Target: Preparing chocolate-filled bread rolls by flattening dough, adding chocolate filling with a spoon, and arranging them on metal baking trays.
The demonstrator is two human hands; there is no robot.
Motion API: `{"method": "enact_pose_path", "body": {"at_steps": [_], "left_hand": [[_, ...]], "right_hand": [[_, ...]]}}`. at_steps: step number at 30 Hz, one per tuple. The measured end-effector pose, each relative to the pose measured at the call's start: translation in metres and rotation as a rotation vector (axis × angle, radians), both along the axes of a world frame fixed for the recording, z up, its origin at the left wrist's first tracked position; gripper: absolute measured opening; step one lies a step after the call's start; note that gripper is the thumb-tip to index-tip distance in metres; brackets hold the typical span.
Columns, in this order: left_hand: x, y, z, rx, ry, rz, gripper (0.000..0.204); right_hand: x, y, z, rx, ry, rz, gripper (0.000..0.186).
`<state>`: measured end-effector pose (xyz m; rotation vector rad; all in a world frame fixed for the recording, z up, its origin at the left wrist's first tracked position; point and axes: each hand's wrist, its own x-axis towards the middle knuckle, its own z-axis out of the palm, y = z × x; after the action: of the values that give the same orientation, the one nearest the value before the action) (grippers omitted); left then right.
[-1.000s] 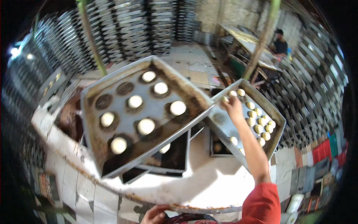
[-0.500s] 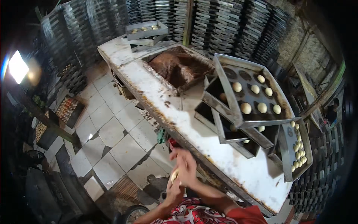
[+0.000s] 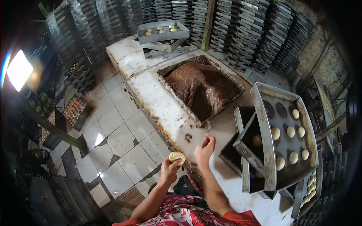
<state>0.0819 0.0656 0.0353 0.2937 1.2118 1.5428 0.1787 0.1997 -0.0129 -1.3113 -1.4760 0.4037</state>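
My left hand (image 3: 169,169) grips a pale flattened dough round (image 3: 177,157) at the bench's near edge. My right hand (image 3: 205,148) is closed just right of it; what, if anything, it holds I cannot make out. Above it lies a square lined container (image 3: 163,77) filled with brown, paste-like filling (image 3: 194,81), a hollow scooped in its middle. On the right, a metal tray (image 3: 313,143) bearing several round dough balls (image 3: 290,132) rests on other stacked trays (image 3: 247,177). A lower tray (image 3: 316,197) at the far right holds more small balls.
More trays with dough (image 3: 162,35) are stacked on the bench's (image 3: 147,94) far end. Walls of stacked metal tins (image 3: 245,30) surround the bench. On the tiled floor (image 3: 117,143) at left are crates of small items (image 3: 75,113), a post and a bright lamp (image 3: 20,69).
My right hand left the dough-ball tray and met my left around the dough; now they are apart, the dough in my left. The view has swung from the trays toward the brown filling.
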Motion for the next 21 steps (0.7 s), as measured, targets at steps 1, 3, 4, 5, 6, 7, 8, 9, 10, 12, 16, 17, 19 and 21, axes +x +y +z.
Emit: {"method": "enact_pose_path", "body": {"at_steps": [1,3,4,5,6,7,8,9,10,12,16,17,19,21], "left_hand": [[-0.004,0.015,0.003,-0.067,0.081,-0.001,0.027],[0.008,0.042,0.008,0.219,0.456,-0.217,0.028],[0.012,0.049,0.032,0.132,0.334,-0.315,0.034],[0.010,0.058,0.052,0.047,0.214,-0.405,0.039],[-0.003,0.067,0.055,-0.160,-0.018,-0.520,0.042],[-0.010,0.077,0.081,-0.067,-0.095,-0.507,0.043],[-0.022,0.083,0.076,0.037,-0.233,-0.457,0.042],[-0.033,0.090,0.070,0.139,-0.375,-0.408,0.042],[-0.045,0.098,0.069,0.125,-0.427,-0.341,0.039],[-0.078,0.117,0.059,0.062,-0.470,-0.244,0.036],[-0.137,0.152,0.051,-0.012,-0.450,-0.256,0.038],[-0.142,0.160,0.047,-0.027,-0.464,-0.281,0.038],[-0.150,0.174,0.039,-0.064,-0.649,-0.343,0.042],[-0.148,0.190,0.048,-0.040,-0.651,-0.440,0.044]], "right_hand": [[-0.007,-0.013,0.031,-0.026,0.029,0.075,0.008],[-0.019,0.010,0.077,0.133,0.046,0.149,0.006],[-0.019,0.038,0.089,0.042,-0.078,0.237,0.004],[-0.024,0.068,0.100,-0.046,-0.196,0.330,0.003],[-0.027,0.099,0.108,-0.131,-0.354,0.341,0.003],[-0.030,0.129,0.114,-0.224,-0.509,0.344,0.007],[-0.041,0.152,0.120,-0.204,-0.621,0.384,0.009],[-0.050,0.168,0.123,-0.188,-0.736,0.419,0.011],[-0.058,0.179,0.116,-0.224,-0.892,0.464,0.009],[-0.067,0.184,0.107,-0.298,-1.154,0.539,0.011],[-0.041,0.164,0.129,-0.460,-1.060,0.559,0.009],[-0.034,0.161,0.142,-0.525,-0.919,0.575,0.009],[-0.032,0.141,0.180,-0.586,-0.715,0.526,0.009],[-0.034,0.108,0.196,-0.550,-0.484,0.450,0.010]]}}
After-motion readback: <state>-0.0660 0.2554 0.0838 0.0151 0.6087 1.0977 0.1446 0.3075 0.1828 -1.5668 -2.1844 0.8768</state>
